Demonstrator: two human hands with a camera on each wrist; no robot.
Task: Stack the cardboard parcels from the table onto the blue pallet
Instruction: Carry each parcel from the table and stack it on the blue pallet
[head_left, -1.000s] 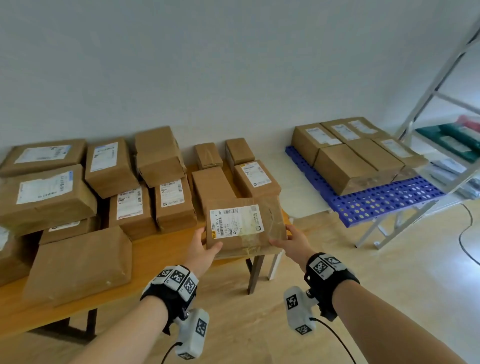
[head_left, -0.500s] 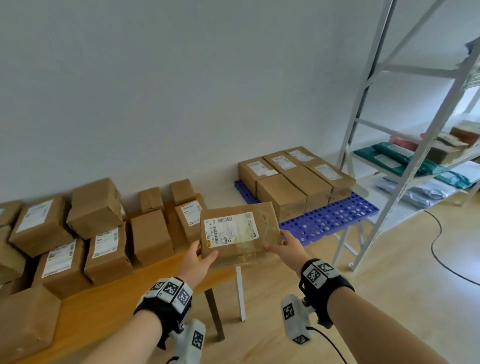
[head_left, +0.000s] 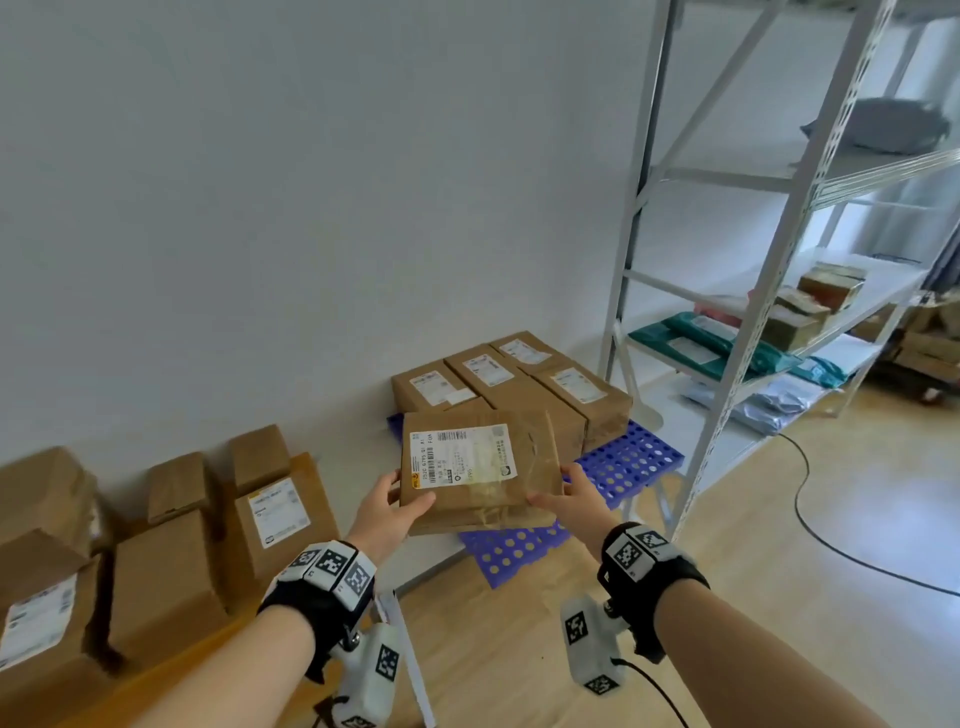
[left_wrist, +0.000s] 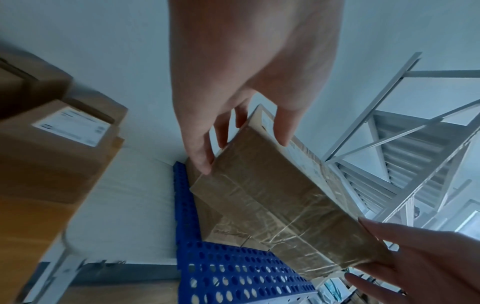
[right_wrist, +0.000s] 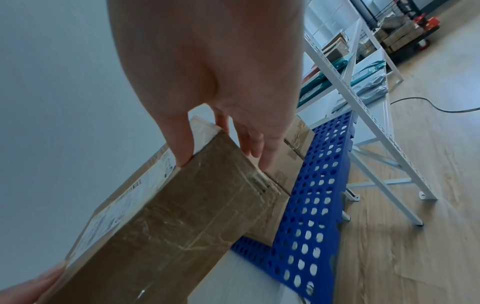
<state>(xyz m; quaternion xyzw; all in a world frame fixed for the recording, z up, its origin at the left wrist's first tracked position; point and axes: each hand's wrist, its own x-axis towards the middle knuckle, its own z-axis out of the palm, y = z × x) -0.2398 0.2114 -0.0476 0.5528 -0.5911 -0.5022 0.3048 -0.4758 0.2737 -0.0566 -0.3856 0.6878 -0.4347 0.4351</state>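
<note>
A flat brown cardboard parcel wrapped in clear tape, with a white shipping label on top, is carried in the air between both hands, clear of the table and in front of the blue perforated plastic pallet, label side up and tipped a little toward the camera, probably so it can go down flat. The left hand grips the parcel's left end, thumb over the top edge by the label and fingers curled beneath; the right hand clamps the opposite end the same way, so the two hands are set apart by the parcel's length. Four brown cardboard boxes with white labels already sit packed side by side on the pallet's far part, leaving bare pallet nearer the person, which looks like the likely spot. More brown labelled parcels wait on the wooden table at left.
</note>
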